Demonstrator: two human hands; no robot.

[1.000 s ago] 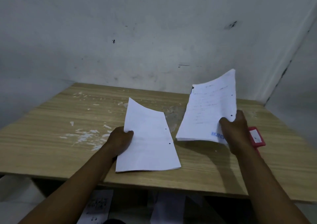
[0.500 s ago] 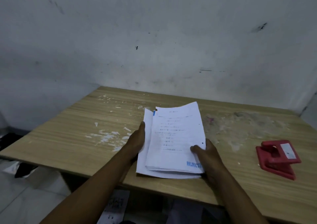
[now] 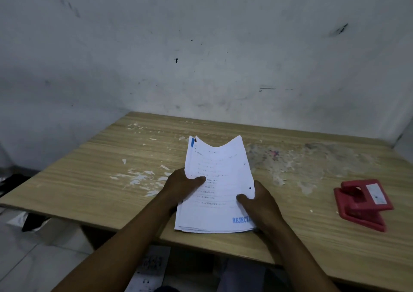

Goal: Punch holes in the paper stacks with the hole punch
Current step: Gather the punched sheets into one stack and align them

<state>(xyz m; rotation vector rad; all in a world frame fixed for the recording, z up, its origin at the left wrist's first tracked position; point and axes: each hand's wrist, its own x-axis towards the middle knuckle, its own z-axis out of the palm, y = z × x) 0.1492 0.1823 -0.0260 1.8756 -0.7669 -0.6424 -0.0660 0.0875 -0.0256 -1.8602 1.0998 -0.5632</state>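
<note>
Squaring stack (image 3: 218,186) at frame centre, left hand (image 3: 182,185) and right hand (image 3: 260,202) clamped on its edges; next: reach punch (image 3: 363,203), right.

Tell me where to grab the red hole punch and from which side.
Take the red hole punch by its raised top lever, coming from above and the left with the right hand, the nearer one. The lever stands angled above the flat base on the table, so fingers could probably wrap it.
</note>
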